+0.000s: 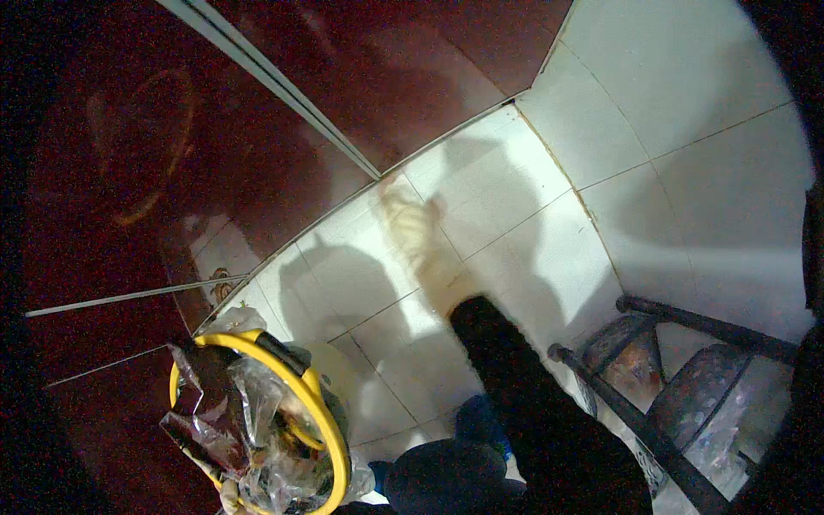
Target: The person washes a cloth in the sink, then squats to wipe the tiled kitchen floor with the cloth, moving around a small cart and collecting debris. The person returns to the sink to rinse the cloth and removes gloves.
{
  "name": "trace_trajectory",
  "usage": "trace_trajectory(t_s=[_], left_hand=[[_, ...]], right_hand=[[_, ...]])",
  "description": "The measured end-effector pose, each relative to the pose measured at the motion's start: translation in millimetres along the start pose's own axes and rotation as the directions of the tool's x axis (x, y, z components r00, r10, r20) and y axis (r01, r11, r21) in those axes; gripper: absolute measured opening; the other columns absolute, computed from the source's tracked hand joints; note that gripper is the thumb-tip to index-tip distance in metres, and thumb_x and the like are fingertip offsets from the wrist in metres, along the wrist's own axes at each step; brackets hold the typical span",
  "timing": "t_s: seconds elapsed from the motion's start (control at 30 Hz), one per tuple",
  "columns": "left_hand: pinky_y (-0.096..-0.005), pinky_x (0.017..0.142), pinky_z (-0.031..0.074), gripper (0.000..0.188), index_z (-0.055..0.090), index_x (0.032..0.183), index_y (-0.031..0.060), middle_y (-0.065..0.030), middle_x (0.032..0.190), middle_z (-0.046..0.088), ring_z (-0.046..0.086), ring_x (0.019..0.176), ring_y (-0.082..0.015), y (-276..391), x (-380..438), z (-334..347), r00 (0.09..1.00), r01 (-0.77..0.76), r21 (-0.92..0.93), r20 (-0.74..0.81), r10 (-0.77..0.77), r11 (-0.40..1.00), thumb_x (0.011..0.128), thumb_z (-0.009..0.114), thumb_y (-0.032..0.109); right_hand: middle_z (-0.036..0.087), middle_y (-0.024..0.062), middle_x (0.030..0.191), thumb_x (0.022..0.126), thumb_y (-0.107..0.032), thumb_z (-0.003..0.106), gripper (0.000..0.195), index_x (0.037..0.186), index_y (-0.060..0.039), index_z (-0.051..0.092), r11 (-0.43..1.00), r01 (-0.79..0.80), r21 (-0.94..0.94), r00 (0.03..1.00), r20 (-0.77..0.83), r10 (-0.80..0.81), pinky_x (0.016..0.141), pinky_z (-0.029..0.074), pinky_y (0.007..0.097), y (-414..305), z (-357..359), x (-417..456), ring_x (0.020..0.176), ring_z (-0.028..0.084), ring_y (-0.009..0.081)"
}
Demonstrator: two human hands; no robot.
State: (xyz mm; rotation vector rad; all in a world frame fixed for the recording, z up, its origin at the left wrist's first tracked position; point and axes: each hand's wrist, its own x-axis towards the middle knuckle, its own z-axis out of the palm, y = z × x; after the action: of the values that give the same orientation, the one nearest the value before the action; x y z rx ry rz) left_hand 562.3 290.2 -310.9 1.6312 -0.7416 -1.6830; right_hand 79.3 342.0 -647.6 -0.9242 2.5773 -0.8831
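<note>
My right hand point(412, 225), in a pale glove and blurred, reaches over the white floor tiles point(476, 225) to the foot of a dark red glossy wall point(290, 187). Its fingertips are near a metal trim strip point(296, 96); whether they grip anything cannot be told. At the lower left stands a bucket-like container with a yellow rim point(328, 425). Clear plastic and dark wrapping point(212, 412) fill it. Gloved fingertips of my left hand point(228, 496) show at the rim's lower edge, holding it; the rest of that hand is hidden.
A black-framed stepladder point(669, 438) with stained steps is at the lower right. White wall tiles point(695, 129) meet the floor on the right. My knee point(444, 473) and a blue shoe point(479, 425) are below. A second metal strip point(135, 296) crosses the red surface.
</note>
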Motion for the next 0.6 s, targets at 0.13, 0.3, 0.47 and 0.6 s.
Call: trace_trajectory(t_s=[0.13,0.3,0.47,0.6], left_hand=[[-0.0515,0.108,0.043,0.023,0.055,0.116,-0.0003,-0.0247,0.139,0.058,0.053,0.128,-0.0353,11,6,-6,0.997,-0.014,0.043,0.072,0.011,0.999,0.104,0.055,0.020],[-0.0488,0.101,0.053,0.031,0.054,0.124,-0.0016,-0.0238,0.132,0.062,0.061,0.119,-0.0346,8,12,-30,0.986,-0.025,0.044,0.166,0.017,0.999,0.104,0.057,0.022],[-0.0461,0.094,0.063,0.039,0.054,0.132,-0.0029,-0.0228,0.125,0.067,0.069,0.111,-0.0339,-4,39,26,0.846,-0.024,0.094,0.532,-0.030,0.995,0.103,0.059,0.024],[-0.0439,0.091,0.061,0.034,0.063,0.119,-0.0031,-0.0206,0.124,0.068,0.069,0.103,-0.0316,-18,41,65,0.883,-0.122,0.162,0.468,0.032,0.979,0.096,0.058,0.021]], right_hand=[[0.073,0.0097,0.117,0.110,-0.025,0.051,0.036,0.134,-0.0033,0.066,0.913,0.232,0.337,0.872,0.344,-0.349,0.090,0.051,0.0442,-96,75,-124,0.105,0.066,0.0254],[0.074,0.0089,0.114,0.110,-0.023,0.053,0.033,0.132,-0.0025,0.068,0.597,-0.269,0.756,0.946,0.325,0.015,0.086,0.053,0.0427,0,-13,-161,0.102,0.066,0.0248],[0.074,0.0081,0.113,0.110,-0.020,0.054,0.033,0.134,-0.0020,0.067,0.811,-0.471,0.347,0.803,-0.213,0.557,0.083,0.056,0.0403,130,-104,-175,0.100,0.068,0.0249],[0.072,0.0095,0.116,0.109,-0.018,0.056,0.033,0.136,-0.0009,0.064,0.990,-0.114,0.087,0.993,0.016,0.113,0.085,0.056,0.0397,8,-12,-217,0.104,0.067,0.0253]])
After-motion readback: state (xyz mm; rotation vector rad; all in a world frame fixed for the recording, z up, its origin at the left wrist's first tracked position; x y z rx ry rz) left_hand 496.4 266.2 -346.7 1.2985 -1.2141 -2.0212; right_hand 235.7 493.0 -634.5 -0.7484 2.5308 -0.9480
